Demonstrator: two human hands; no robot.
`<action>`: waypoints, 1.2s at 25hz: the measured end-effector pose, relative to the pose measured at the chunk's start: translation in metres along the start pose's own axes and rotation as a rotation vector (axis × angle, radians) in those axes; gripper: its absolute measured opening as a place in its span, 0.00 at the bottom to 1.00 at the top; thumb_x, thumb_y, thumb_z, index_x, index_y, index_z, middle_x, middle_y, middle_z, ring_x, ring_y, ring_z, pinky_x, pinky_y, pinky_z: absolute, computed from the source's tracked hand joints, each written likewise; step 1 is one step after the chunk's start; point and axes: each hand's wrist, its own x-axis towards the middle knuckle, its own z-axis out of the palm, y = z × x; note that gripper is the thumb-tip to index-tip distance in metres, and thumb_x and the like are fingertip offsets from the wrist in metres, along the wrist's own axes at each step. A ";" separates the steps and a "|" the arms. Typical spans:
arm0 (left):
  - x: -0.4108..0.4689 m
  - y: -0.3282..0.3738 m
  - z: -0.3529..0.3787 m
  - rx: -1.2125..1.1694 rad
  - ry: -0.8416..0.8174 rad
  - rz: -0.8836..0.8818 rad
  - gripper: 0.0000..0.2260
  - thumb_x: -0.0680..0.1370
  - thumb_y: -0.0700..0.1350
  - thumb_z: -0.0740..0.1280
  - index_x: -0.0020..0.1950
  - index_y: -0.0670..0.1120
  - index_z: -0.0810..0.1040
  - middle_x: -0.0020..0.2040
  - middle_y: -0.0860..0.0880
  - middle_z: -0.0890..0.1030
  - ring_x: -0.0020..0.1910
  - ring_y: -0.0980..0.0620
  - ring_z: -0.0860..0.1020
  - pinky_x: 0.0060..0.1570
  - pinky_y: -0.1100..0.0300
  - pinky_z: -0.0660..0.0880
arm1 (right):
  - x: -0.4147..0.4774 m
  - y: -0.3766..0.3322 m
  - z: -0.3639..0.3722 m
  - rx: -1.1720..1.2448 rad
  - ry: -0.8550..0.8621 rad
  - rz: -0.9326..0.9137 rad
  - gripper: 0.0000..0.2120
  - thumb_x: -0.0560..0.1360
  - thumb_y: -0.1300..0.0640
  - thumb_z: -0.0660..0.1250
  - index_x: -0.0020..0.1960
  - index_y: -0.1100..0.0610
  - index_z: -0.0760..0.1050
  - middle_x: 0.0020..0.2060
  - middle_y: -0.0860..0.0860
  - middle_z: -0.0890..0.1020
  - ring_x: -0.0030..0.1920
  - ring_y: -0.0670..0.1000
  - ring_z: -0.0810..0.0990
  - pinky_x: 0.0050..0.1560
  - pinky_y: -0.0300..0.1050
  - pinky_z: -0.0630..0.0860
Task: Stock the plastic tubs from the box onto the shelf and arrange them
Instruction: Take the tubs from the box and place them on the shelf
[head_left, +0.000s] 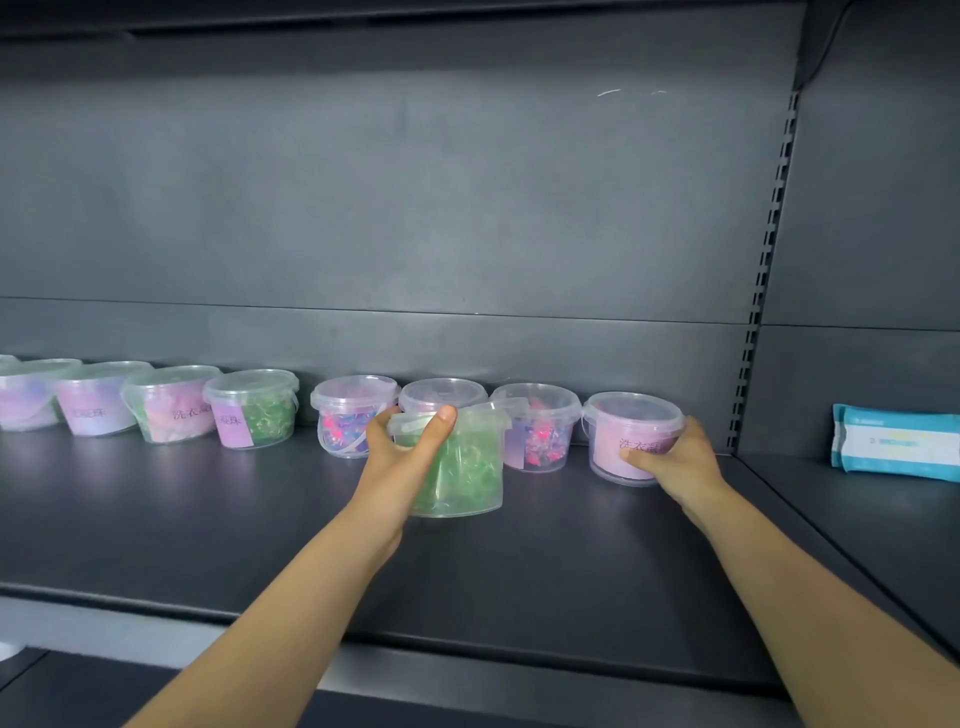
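While both hands work at the back row (249, 410), the placing step looks to be in hand. The left hand (402, 449) grips a green tub (462, 467) round its side, thumb up at the rim. The tub leans slightly, just in front of the row; whether its base touches the shelf (519, 571) cannot be told. The right hand (675, 460) curls round a pink tub (631, 428) standing at the row's right end. The box is out of view. Next, probably, the green tub needs a slot: perhaps the gap (306, 441) left of centre, or a second row in front. It should go down upright without knocking its neighbours.
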 end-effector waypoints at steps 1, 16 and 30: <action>-0.001 0.000 0.000 -0.001 -0.004 -0.005 0.31 0.75 0.57 0.64 0.74 0.53 0.54 0.49 0.60 0.69 0.53 0.55 0.68 0.53 0.59 0.63 | 0.001 0.000 0.000 0.032 0.002 0.009 0.37 0.62 0.63 0.79 0.66 0.61 0.66 0.62 0.57 0.74 0.61 0.57 0.74 0.57 0.46 0.72; -0.060 0.008 -0.066 -0.025 -0.054 0.035 0.33 0.71 0.60 0.69 0.71 0.57 0.57 0.62 0.54 0.73 0.59 0.52 0.74 0.59 0.57 0.69 | -0.090 -0.053 -0.011 -0.430 -0.158 -0.093 0.22 0.73 0.51 0.68 0.63 0.62 0.73 0.61 0.57 0.77 0.62 0.58 0.74 0.56 0.45 0.70; -0.329 0.056 -0.326 0.086 0.024 0.119 0.29 0.75 0.52 0.66 0.72 0.53 0.57 0.56 0.57 0.71 0.43 0.69 0.70 0.33 0.75 0.70 | -0.544 -0.260 0.040 0.637 -0.680 0.058 0.17 0.77 0.40 0.57 0.57 0.49 0.74 0.52 0.44 0.81 0.53 0.43 0.79 0.54 0.49 0.78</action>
